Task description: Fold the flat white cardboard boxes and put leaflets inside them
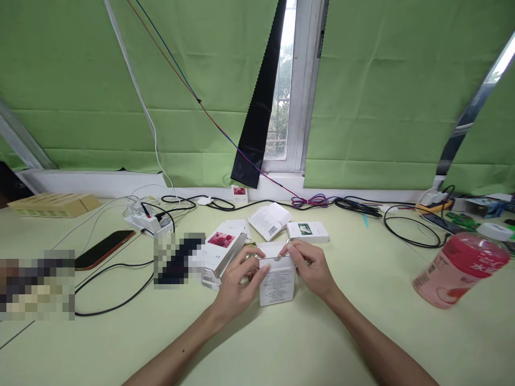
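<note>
A small white carton with fine grey print on its front stands upright on the table, and its top flap is raised. My left hand grips the carton's upper left edge, with the thumb against its front. At the upper right, the bent fingers of my right hand pinch the flap's edge. Whatever is inside the carton is hidden. Just left of my left hand lies a pile of white boxes, the top one bearing a red flower picture. Behind my hands are a box with a white flower picture and a barcoded carton.
A pink-labelled bottle stands at the right. Leftward are a phone, a white power strip and a yellow block-like holder. Black cables run along the back under green curtains. Blurred patches hide parts of the left side.
</note>
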Demonstrator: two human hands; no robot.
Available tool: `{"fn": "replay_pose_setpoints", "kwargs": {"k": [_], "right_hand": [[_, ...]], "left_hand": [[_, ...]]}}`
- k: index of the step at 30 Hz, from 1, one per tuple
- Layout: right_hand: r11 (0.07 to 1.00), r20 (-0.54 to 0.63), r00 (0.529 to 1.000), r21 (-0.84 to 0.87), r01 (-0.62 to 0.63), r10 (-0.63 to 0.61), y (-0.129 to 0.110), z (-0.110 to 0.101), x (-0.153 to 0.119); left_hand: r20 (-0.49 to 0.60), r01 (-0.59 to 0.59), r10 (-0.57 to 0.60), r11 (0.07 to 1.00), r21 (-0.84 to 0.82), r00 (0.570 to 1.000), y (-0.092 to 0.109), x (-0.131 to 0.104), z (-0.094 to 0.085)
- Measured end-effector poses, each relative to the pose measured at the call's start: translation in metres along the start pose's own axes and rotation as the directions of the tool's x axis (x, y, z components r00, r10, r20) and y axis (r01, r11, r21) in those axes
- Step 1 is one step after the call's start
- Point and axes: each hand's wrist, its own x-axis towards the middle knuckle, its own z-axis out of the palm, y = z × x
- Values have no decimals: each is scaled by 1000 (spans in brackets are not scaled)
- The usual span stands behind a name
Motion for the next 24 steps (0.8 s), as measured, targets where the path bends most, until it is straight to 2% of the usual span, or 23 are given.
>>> {"fn": "replay_pose_setpoints", "kwargs": {"k": [15,24], "right_hand": [[1000,-6,1000,13,-17,17,-1,-1,0],[998,-10,999,52,-47,48,3,-2,-1]], "left_hand": [[35,-127,125,990,62,992,5,2,-4],[137,-154,151,988,10,979,4,1,-4]]}}
